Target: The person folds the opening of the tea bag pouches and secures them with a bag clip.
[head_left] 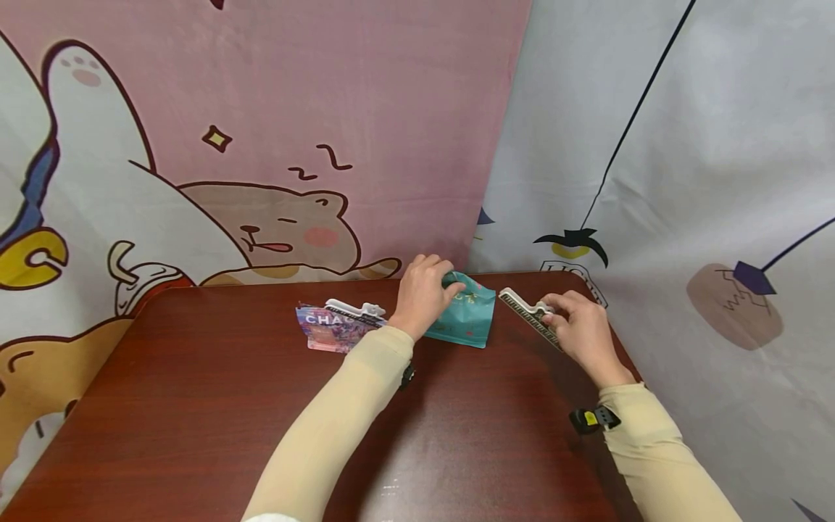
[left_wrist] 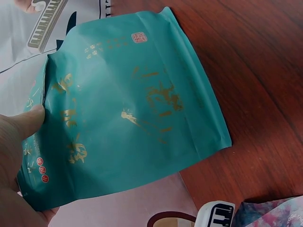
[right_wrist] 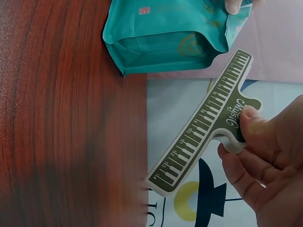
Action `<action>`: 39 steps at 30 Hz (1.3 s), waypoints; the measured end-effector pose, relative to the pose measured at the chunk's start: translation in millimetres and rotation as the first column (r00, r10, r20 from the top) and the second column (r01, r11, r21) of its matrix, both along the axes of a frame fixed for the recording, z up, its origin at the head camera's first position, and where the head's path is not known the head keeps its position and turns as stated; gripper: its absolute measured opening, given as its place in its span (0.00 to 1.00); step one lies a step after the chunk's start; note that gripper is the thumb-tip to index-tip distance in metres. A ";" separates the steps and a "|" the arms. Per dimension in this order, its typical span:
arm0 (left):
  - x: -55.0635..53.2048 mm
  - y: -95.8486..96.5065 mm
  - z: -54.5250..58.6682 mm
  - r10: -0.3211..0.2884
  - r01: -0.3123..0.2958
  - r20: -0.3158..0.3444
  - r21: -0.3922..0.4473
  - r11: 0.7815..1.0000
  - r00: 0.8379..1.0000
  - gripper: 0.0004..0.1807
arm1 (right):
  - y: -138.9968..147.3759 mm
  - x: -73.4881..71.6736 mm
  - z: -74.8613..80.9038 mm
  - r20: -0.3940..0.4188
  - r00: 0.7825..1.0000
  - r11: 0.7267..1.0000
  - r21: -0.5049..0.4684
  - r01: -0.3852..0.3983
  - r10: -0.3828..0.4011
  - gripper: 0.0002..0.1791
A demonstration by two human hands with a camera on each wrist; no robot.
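A teal pouch (left_wrist: 123, 104) with gold print stands on the table, its top edge folded over. My left hand (head_left: 422, 293) pinches that folded top, the thumb (left_wrist: 31, 120) lying on the flap. To its right, my right hand (head_left: 583, 330) holds a long bag clip (right_wrist: 201, 125) by its handle, thumb on one side and fingers on the other. The clip has a piano-key pattern and the word "Music". It is held in the air beside the pouch, apart from it.
Left of the pouch lies a pink and purple printed bag (head_left: 329, 332) with another white piano-key clip (head_left: 355, 312) across its top. The brown table (head_left: 196, 406) ends at a printed cloth backdrop (head_left: 417, 130) behind and to the right.
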State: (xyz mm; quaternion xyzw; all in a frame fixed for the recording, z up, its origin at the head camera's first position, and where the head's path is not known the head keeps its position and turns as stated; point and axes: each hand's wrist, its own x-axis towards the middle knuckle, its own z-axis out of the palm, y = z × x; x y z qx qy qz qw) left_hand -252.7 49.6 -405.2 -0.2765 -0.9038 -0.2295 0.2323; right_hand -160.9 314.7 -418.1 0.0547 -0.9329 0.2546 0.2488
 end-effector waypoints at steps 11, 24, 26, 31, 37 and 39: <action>-0.3 -0.5 -0.5 -0.008 0.008 0.004 0.003 1.000 1.000 0.18 | -1.6 -6.5 0.6 -0.009 1.000 1.000 0.005 -0.007 0.008 0.12; -0.5 -0.6 0.2 -0.013 0.013 0.000 0.001 1.000 1.000 0.17 | -3.3 -14.5 3.0 -0.015 0.998 0.998 0.035 -0.053 0.054 0.10; -0.4 -0.7 0.4 -0.014 0.014 0.002 0.001 1.000 1.000 0.17 | -3.5 -15.9 3.3 -0.016 0.998 0.997 0.042 -0.059 0.059 0.09; 0.3 -0.8 1.1 -0.016 0.016 0.010 0.004 1.000 1.000 0.18 | -4.5 -18.5 3.9 -0.020 0.997 0.996 0.045 -0.071 0.071 0.08; 0.1 -0.3 1.2 -0.010 0.010 0.016 -0.005 1.000 1.000 0.18 | -5.1 -20.3 4.1 -0.020 0.997 0.996 0.046 -0.073 0.074 0.08; 0.0 -0.1 0.9 -0.010 0.010 0.020 -0.009 1.000 1.000 0.18 | -5.1 -21.3 3.7 -0.029 0.997 0.996 0.052 -0.076 0.077 0.09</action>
